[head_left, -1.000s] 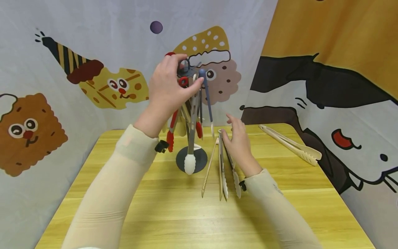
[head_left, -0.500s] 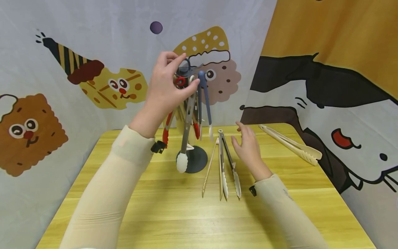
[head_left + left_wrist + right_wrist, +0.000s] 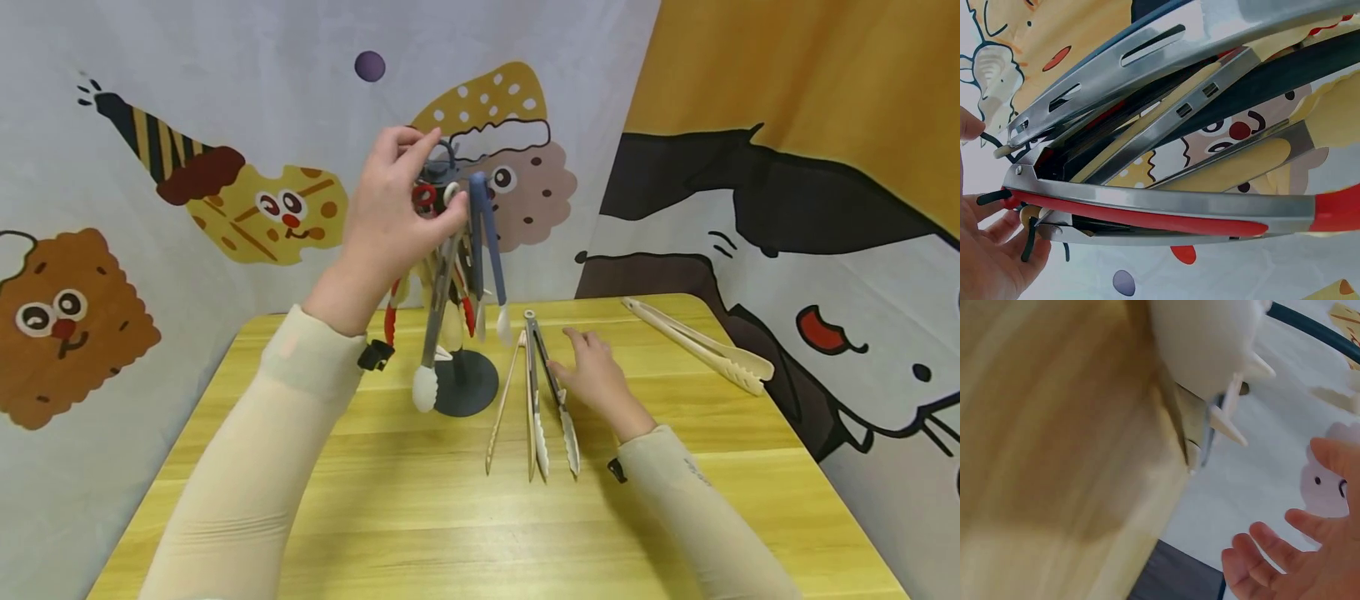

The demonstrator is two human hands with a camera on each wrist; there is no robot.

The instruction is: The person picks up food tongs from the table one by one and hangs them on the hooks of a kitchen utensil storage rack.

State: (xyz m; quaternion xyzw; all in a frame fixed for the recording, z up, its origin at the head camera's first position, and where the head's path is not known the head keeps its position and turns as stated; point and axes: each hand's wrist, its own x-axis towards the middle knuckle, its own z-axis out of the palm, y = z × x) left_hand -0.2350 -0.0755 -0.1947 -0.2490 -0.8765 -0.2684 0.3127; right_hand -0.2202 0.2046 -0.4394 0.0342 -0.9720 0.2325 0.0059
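In the head view my left hand (image 3: 393, 217) holds the top of a dark hanging rack (image 3: 467, 385), its thumb and fingers spread round the hooked head. Several tongs hang there: a steel pair with a white tip (image 3: 424, 389), blue tongs (image 3: 487, 242), and red-handled tongs (image 3: 1141, 209), close up in the left wrist view. My right hand (image 3: 596, 379) is just right of steel tongs with white tips (image 3: 566, 417) on the table. Beside them lie thin beige tongs (image 3: 506, 400). The right wrist view shows the right hand's fingers apart, holding nothing.
Long cream tongs (image 3: 697, 346) lie at the table's right rear. The wooden table (image 3: 420, 517) ends against a printed cloth backdrop (image 3: 285, 75) behind and at the sides.
The hanging tongs have swung left round the rack, with my left hand shifting slightly left. My right hand has moved right from the tongs' top end and lowered beside them.
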